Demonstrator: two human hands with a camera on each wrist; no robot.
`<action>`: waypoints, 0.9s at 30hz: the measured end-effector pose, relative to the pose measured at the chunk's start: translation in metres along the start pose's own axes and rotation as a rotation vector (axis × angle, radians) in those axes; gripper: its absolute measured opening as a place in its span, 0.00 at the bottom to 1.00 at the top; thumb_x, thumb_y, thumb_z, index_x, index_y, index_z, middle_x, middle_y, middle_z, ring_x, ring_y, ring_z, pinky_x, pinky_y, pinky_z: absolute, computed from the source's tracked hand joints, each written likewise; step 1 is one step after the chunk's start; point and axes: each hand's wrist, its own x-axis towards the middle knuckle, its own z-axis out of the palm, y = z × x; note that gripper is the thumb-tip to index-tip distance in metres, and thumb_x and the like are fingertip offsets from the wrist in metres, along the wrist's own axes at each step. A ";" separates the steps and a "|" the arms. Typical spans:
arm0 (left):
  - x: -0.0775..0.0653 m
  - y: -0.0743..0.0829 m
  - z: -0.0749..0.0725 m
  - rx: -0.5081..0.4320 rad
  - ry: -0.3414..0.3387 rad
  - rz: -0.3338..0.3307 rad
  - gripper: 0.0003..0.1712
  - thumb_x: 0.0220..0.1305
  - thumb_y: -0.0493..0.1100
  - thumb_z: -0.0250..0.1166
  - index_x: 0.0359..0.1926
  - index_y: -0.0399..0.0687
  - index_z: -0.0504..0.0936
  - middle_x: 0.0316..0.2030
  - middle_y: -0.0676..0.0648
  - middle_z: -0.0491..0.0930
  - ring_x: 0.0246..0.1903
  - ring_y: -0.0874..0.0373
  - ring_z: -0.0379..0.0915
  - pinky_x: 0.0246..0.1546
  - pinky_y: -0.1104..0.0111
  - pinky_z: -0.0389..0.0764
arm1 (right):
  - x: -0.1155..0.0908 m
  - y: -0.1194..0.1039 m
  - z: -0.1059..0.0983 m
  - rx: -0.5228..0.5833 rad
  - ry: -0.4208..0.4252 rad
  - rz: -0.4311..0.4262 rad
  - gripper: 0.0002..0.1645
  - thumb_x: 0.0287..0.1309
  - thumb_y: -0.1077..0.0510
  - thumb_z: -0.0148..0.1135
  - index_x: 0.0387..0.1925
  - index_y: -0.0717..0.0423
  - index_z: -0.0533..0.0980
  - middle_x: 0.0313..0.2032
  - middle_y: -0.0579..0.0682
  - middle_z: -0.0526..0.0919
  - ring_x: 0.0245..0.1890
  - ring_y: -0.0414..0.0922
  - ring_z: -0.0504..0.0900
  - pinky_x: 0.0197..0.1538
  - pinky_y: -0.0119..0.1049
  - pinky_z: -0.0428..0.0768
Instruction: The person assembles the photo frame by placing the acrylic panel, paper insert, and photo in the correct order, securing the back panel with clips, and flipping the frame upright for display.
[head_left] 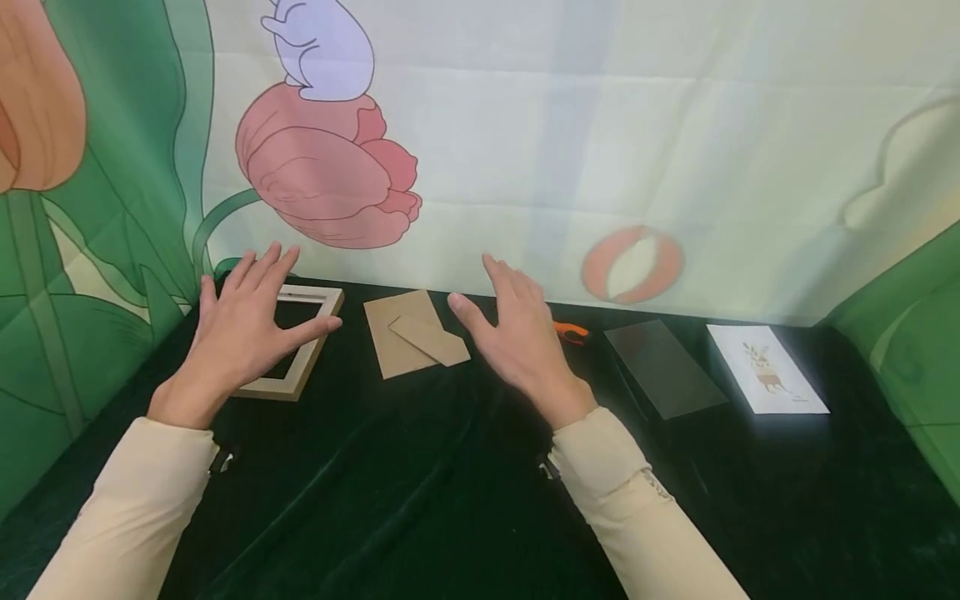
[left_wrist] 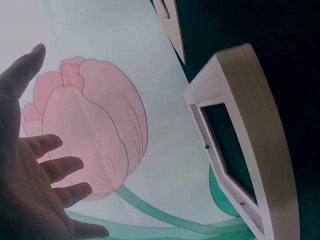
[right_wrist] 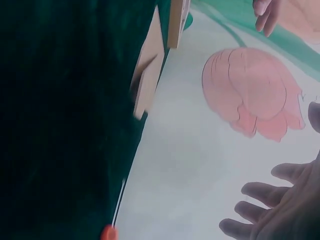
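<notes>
My left hand [head_left: 243, 325] hovers with spread fingers over a light wooden picture frame [head_left: 306, 379], hiding part of it. In the left wrist view that wooden frame [left_wrist: 270, 135] lies apart from the fingers. To its right lies a brown backing board [head_left: 397, 354] with a folded-out stand flap [head_left: 431, 340] on its face. My right hand [head_left: 525, 342], fingers extended and thumb apart, is held just right of the board and holds nothing. Behind it shows the orange handle [head_left: 572, 333] of a tool, the rest hidden in the head view.
A dark transparent sheet [head_left: 665, 369] lies right of the right hand. Farther right is a white card [head_left: 768, 371] printed with a plant in a pot. Dark green velvet [head_left: 390, 500] covers the table, and a printed curtain [head_left: 487, 150] hangs along its back edge.
</notes>
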 end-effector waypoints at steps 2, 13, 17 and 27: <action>-0.001 -0.005 -0.002 -0.010 0.016 -0.007 0.64 0.62 0.73 0.70 0.85 0.46 0.53 0.83 0.35 0.49 0.80 0.32 0.39 0.71 0.25 0.27 | 0.003 -0.006 0.007 0.021 -0.013 0.000 0.49 0.75 0.28 0.50 0.84 0.50 0.55 0.82 0.53 0.58 0.81 0.56 0.52 0.80 0.61 0.53; -0.007 -0.031 -0.009 -0.063 0.032 -0.050 0.63 0.64 0.70 0.70 0.85 0.45 0.51 0.82 0.32 0.49 0.79 0.28 0.42 0.71 0.24 0.33 | 0.013 -0.031 0.044 0.178 -0.076 0.005 0.48 0.75 0.29 0.48 0.85 0.47 0.54 0.82 0.50 0.58 0.80 0.53 0.55 0.77 0.60 0.60; -0.009 -0.040 -0.009 -0.081 0.021 -0.073 0.63 0.64 0.69 0.71 0.85 0.45 0.50 0.82 0.32 0.48 0.79 0.27 0.41 0.71 0.24 0.35 | 0.014 -0.039 0.057 0.241 -0.116 0.042 0.48 0.75 0.29 0.49 0.85 0.45 0.53 0.81 0.48 0.58 0.79 0.52 0.55 0.76 0.62 0.61; -0.011 -0.060 -0.015 -0.166 0.011 -0.115 0.60 0.68 0.65 0.70 0.85 0.43 0.49 0.82 0.31 0.49 0.78 0.27 0.45 0.69 0.24 0.51 | 0.024 -0.066 0.091 0.427 -0.149 0.082 0.46 0.77 0.31 0.51 0.84 0.44 0.54 0.80 0.47 0.60 0.77 0.51 0.61 0.75 0.61 0.64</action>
